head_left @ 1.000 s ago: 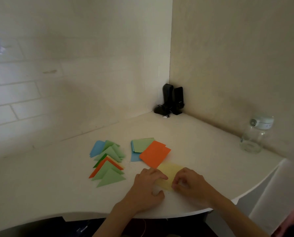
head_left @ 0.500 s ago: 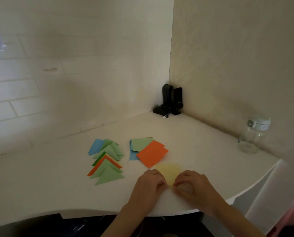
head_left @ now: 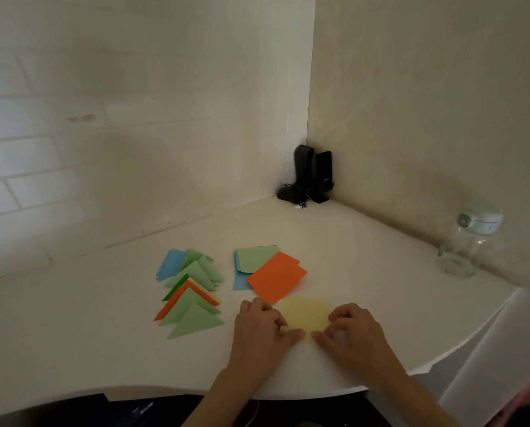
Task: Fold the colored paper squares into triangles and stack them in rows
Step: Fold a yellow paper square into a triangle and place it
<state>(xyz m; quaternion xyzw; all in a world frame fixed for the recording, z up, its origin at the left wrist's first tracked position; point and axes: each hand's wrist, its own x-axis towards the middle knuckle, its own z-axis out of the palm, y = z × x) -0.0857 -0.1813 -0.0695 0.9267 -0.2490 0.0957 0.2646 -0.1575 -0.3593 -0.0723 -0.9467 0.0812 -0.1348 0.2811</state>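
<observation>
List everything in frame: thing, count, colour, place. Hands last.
yellow paper: one, pale yellow, near table edge, under both hands
unfolded squares: small pile, orange on top, green and blue beneath, centre
folded triangles: overlapping row, mostly green, with blue, orange, yellow, left of the squares; exact count unclear
speakers: two, black, back corner
jar: one, clear with white lid, right by wall
table: one, white
left hand, right hand: fingertips pinching the yellow paper's near edge

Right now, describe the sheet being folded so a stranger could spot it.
On the white corner desk, look at the near edge, where the left hand and right hand meet. The yellow paper lies between them, the only sheet being touched, just nearer than the orange square.
</observation>
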